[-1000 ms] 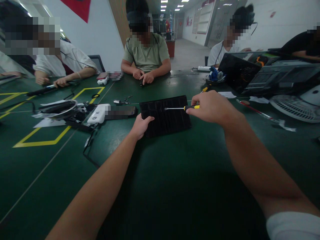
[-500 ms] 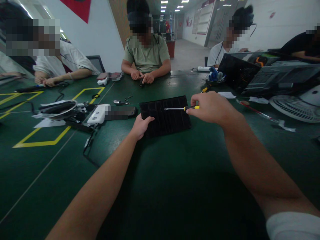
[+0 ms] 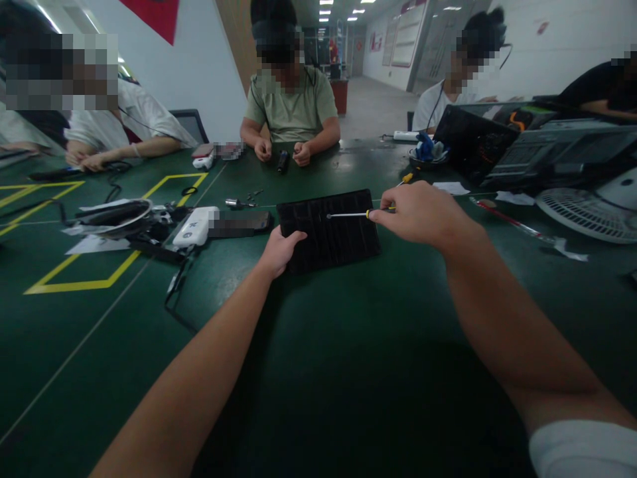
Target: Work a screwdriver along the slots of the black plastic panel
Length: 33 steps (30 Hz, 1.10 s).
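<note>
Screwdriver (image 3: 348, 214) lies near-flat over black panel (image 3: 332, 244) at bench (image 3: 348, 345) middle, tip on panel's upper part. Our right hand (image 3: 423, 214) pinches yellow handle; our left hand (image 3: 279, 251) grips panel's near-left corner. Since a second ago: tip unmoved, less handle showing. We judge same screw still being worked.

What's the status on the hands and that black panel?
Left hand gripping black panel at its near-left corner. Right hand shut on yellow-handled screwdriver, tip on panel's top face. Panel flat on green table. Phone just left, off the panel.
</note>
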Each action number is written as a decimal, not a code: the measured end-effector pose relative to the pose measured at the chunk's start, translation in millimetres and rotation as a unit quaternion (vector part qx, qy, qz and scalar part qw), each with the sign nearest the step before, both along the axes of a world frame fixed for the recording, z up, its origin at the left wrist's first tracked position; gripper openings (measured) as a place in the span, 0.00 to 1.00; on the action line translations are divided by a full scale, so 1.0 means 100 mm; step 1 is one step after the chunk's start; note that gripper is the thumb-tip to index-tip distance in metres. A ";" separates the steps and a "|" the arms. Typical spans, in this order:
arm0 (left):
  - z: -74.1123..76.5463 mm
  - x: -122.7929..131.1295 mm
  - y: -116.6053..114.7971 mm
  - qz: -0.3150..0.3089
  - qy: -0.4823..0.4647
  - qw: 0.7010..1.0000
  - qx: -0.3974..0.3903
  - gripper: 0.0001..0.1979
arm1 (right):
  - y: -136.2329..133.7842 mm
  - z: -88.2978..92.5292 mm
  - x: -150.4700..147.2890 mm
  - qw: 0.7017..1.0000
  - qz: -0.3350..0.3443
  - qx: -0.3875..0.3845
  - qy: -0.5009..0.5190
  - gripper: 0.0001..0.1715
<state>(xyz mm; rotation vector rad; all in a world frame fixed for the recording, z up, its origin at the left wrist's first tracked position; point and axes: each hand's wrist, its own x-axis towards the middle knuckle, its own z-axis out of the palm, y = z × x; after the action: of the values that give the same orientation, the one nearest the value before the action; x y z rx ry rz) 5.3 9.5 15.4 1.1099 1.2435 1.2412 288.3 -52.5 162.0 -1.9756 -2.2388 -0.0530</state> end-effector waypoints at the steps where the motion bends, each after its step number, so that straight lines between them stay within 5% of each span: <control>1: -0.01 0.00 0.01 0.002 0.002 1.000 0.002 0.20 | 0.00 0.00 -0.01 1.000 0.000 -0.003 0.002 0.25; 14: 0.01 0.01 0.01 0.003 0.011 1.000 0.001 0.20 | 0.02 -0.04 0.03 1.000 0.005 0.006 0.004 0.14; 33: -0.02 0.00 0.03 0.000 0.008 1.000 0.003 0.20 | 0.01 -0.01 0.02 1.000 0.014 0.003 0.009 0.13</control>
<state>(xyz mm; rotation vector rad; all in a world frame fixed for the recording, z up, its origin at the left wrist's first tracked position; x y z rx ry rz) 5.2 12.3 13.7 1.1246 1.2529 1.2392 290.6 -51.8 160.8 -1.9330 -2.2529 -0.0375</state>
